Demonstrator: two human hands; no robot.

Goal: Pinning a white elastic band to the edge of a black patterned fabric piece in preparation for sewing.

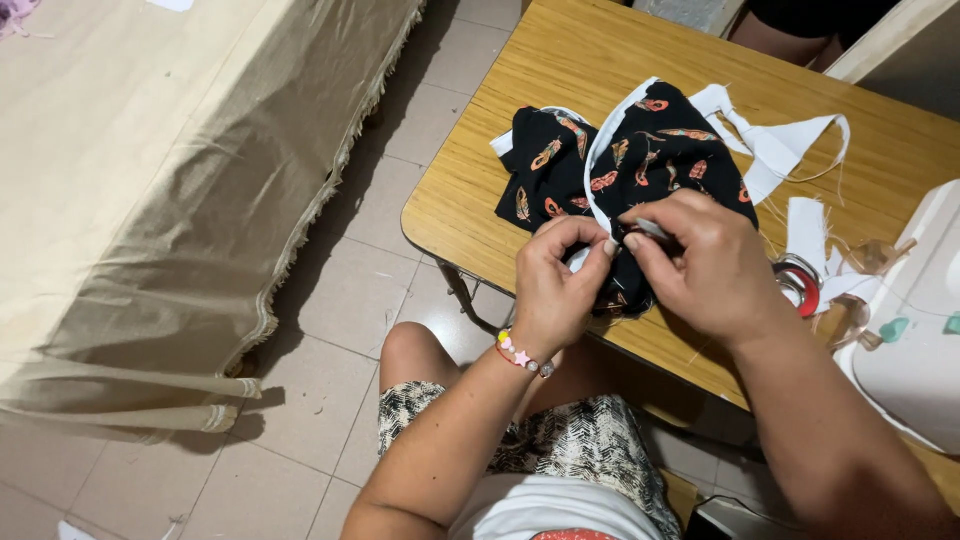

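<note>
My fingers (590, 243) were pinched shut on the white edging (598, 150) of the black feather-print fabric (640, 150), both hands meeting at one spot near the table's front edge. Far left of the fingers: a beige cloth (150, 200) w/ frayed hem, draped down to the tiled floor (330, 330). Nearer, my left hand (555, 285), beaded bracelet (520, 355) at the wrist, thumb & forefinger closed on the trim. Just above the fingers the fabric lay bunched on the wooden table (470, 180), touching both hands, part hanging under them. My right hand (705, 265) pressed in from the other side, fingertips closed on the same edge; couldn't tell if smth small sat btwn them. Up & right of the fingers: loose white strips (780, 140) on the tabletop. Right of my right hand, a red-and-silver ring-shaped item (800, 285), partly hidden by the wrist. Farthest right, a white machine (915, 340) at the table's end. Below the fingers, my knee & patterned shorts (560, 440).
</note>
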